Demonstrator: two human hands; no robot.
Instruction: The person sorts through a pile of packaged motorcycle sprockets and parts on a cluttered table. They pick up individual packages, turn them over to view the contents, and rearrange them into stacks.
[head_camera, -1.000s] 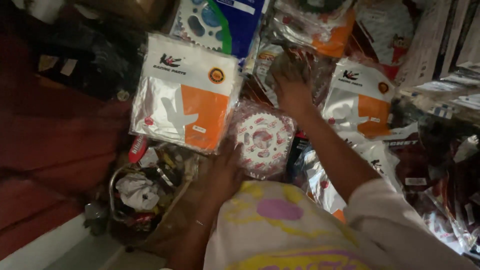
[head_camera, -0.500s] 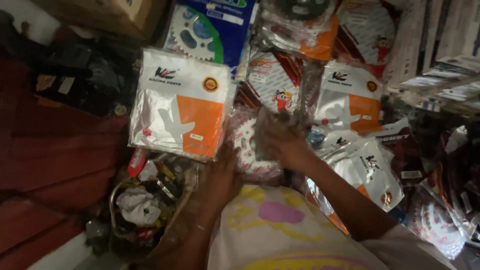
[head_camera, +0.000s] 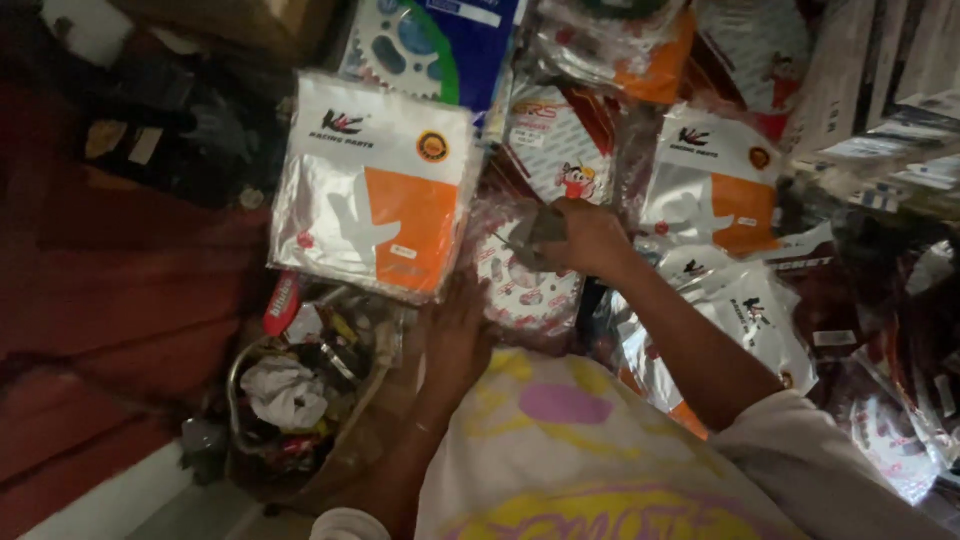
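A sprocket in clear plastic wrap (head_camera: 525, 290), white with red print, lies in the middle of a pile of packaged parts. My right hand (head_camera: 585, 238) is closed on the crumpled top of its wrap. Reaching up from below, my left hand (head_camera: 455, 335) holds the same package at its lower left edge, fingers touching the corner of a large white-and-orange flat package (head_camera: 375, 185). My lap, covered by yellow and pink patterned cloth (head_camera: 560, 440), fills the bottom of the view.
More white-and-orange packages (head_camera: 710, 190) lie to the right, and a blue-and-green sprocket pack (head_camera: 430, 40) at the top. A basket of rags and small items (head_camera: 290, 390) stands at lower left beside a red surface (head_camera: 120, 300). Boxes are stacked at the far right (head_camera: 900, 120).
My right hand drew back from the far packages and closed on the top of the wrapped sprocket. My left hand stayed at the sprocket's lower edge.
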